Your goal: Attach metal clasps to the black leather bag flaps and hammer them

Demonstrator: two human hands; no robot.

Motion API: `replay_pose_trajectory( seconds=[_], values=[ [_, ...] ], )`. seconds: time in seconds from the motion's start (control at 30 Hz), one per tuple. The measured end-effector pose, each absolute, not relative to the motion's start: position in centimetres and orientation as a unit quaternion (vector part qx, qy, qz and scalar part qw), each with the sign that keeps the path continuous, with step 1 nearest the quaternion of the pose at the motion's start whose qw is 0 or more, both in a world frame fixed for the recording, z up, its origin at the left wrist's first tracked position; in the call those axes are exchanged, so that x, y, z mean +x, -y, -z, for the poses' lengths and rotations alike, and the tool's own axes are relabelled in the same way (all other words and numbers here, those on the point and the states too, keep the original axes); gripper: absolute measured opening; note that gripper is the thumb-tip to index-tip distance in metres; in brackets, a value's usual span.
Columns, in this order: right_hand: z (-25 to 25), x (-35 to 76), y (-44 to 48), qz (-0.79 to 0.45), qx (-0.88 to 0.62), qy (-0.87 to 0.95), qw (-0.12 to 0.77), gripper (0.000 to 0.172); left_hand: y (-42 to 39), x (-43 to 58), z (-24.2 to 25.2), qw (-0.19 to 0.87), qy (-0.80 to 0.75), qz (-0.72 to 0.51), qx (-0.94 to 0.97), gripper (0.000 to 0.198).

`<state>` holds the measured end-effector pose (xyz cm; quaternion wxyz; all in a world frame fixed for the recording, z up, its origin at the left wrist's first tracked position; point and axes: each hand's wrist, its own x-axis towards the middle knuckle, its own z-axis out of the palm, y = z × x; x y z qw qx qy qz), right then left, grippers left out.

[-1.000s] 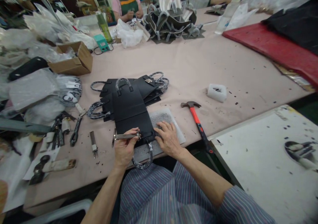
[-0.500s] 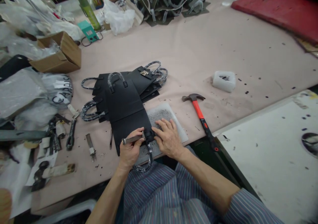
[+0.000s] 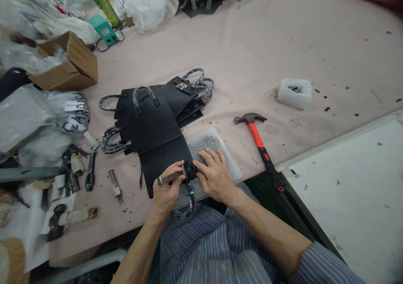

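Note:
My left hand (image 3: 166,191) is closed around a metal punch-like tool (image 3: 171,177), its tip at the handle tab of a black leather panel (image 3: 160,154). My right hand (image 3: 217,177) lies with fingers spread on a pale board (image 3: 209,139), thumb and index fingertip at the tab's right side. A plastic-wrapped handle (image 3: 191,202) loops down from the tab over the board's front edge. More black panels (image 3: 181,97) with wrapped handles are stacked behind.
A claw hammer (image 3: 260,143) with a red and black handle lies right of the board. Farther right sits a white block (image 3: 294,94). Loose tools (image 3: 115,185), plastic bags (image 3: 40,124) and a cardboard box (image 3: 67,63) are on the left, a green bottle (image 3: 103,3) behind.
The camera view has shifted slightly, so the far end of the table shows less. Both hands keep nearly the same pose at the tab, the tool still in my left hand.

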<state>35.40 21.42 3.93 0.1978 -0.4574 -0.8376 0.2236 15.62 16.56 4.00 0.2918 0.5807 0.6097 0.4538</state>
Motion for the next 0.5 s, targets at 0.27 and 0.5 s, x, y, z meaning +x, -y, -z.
replay_pose_trajectory(
  seconds=[0.27, 0.5],
  values=[
    [-3.91, 35.53, -21.49, -0.227, -0.455, 0.838, 0.200, 0.040, -16.76, 15.79, -3.88, 0.261, -0.614, -0.431, 0.608, 0.009],
    [-3.79, 35.58, -21.42, -0.229, -0.454, 0.837, 0.201, 0.041, -16.82, 15.72, -3.91, 0.239, -0.609, -0.412, 0.634, 0.009]
  ],
)
